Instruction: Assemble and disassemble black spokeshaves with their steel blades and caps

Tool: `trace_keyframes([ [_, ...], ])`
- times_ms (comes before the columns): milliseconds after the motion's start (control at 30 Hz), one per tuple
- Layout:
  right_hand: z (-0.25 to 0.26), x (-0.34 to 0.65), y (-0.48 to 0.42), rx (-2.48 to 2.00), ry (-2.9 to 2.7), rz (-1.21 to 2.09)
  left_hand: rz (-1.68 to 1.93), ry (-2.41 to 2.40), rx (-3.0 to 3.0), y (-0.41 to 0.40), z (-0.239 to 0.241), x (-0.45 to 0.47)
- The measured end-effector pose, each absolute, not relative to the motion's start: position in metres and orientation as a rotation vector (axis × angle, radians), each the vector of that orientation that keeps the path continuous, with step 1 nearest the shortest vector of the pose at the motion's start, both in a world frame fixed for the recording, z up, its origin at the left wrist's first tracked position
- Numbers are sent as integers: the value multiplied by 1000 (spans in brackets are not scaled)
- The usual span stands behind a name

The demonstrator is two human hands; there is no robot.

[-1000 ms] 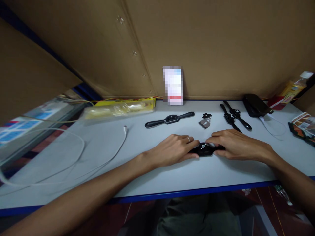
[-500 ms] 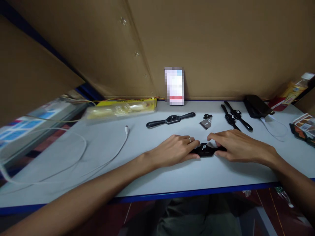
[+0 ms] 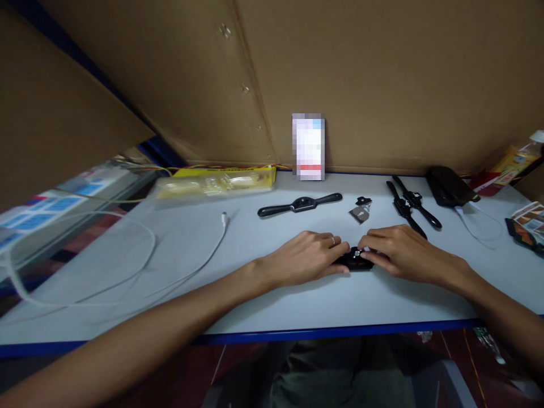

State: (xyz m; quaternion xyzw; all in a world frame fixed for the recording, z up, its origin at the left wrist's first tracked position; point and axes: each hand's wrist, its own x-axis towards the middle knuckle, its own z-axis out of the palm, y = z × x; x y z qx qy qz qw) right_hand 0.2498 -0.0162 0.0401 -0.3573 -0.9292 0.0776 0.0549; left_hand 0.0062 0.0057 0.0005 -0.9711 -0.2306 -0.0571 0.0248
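Note:
A black spokeshave (image 3: 361,265) lies on the table between my hands, a silver screw (image 3: 356,254) at the middle of its body. My left hand (image 3: 312,258) is closed round its left handle, which the fingers mostly cover. At the screw, the thumb and forefinger of my right hand (image 3: 399,252) are pinched together, and that hand hides the right handle. Just beyond lie a small black cap piece (image 3: 363,200) and a flat grey blade (image 3: 360,213). Another black spokeshave (image 3: 304,205) rests behind my left hand.
Two more black spokeshaves (image 3: 412,207) lie at the back right, near a black case (image 3: 450,187) with a white cable. A lit phone (image 3: 312,147) leans on the cardboard wall. At left are a clear plastic package (image 3: 212,186) and a white cable (image 3: 212,252). The table's blue edge (image 3: 297,334) runs in front.
My right hand has shifted left from the right handle, its thumb and forefinger closing on the silver screw. My left hand keeps its hold. The whole view has shifted slightly.

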Motion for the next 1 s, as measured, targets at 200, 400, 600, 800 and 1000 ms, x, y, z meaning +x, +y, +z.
trace_keyframes([
  [200, 51, 255, -15, -1124, -2821, 300, -188, -694, -2998, 6, 2, 6],
  [400, 60, 255, -20, -1156, -2848, 373, -176, -681, -3006, 5, 3, 6],
  [600, 58, 256, -18, -1219, -2816, 281, -193, -667, -3008, 6, 1, 5],
  [800, 48, 251, -17, -1113, -2836, 299, -188, -673, -3013, 6, 2, 6],
  [1000, 41, 248, -15, -1089, -2828, 230, -197, -670, -3015, 6, 1, 6],
])
